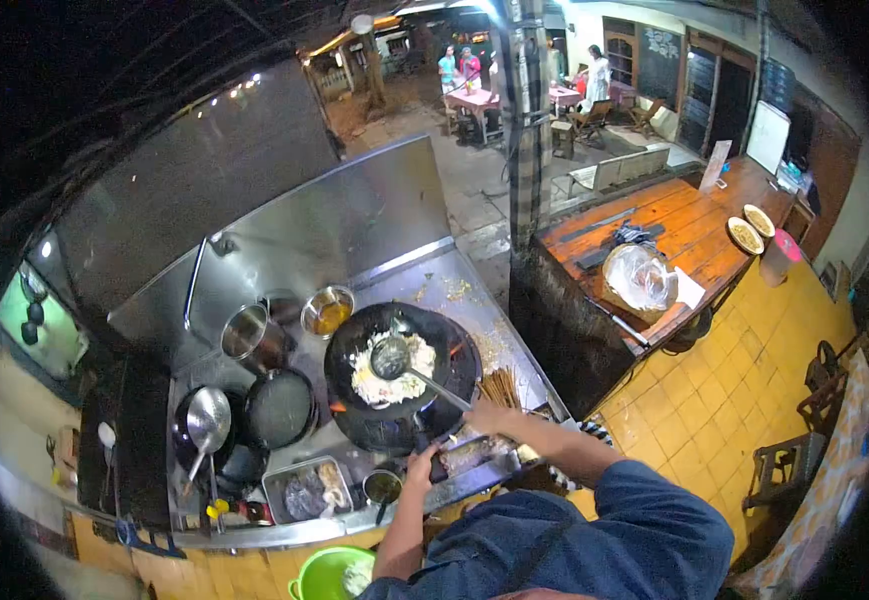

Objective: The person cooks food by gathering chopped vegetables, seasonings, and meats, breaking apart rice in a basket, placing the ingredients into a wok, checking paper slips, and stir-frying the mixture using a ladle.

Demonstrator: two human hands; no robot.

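A black wok point(354, 425) sits on the steel stove counter with white rice point(369, 385) in it. My right hand point(492, 418) is closed around the handle of a metal ladle point(391, 357), whose bowl rests on the rice. At the wok's near edge, my left hand point(422, 466) grips the wok's handle. Just right of the wok lies a bundle of thin brown sticks point(499, 387). A small pot point(382, 487) with dark contents stands below my left hand, beside a rectangular tray point(304, 492) holding plastic bags.
Left of the wok are a steel pot point(249, 335), a bowl of yellow liquid point(330, 312), a black pan point(280, 408) and a large skimmer point(208, 420). A green basin point(332, 574) stands below. The wooden table point(594, 235) at right bears plates. People stand far back.
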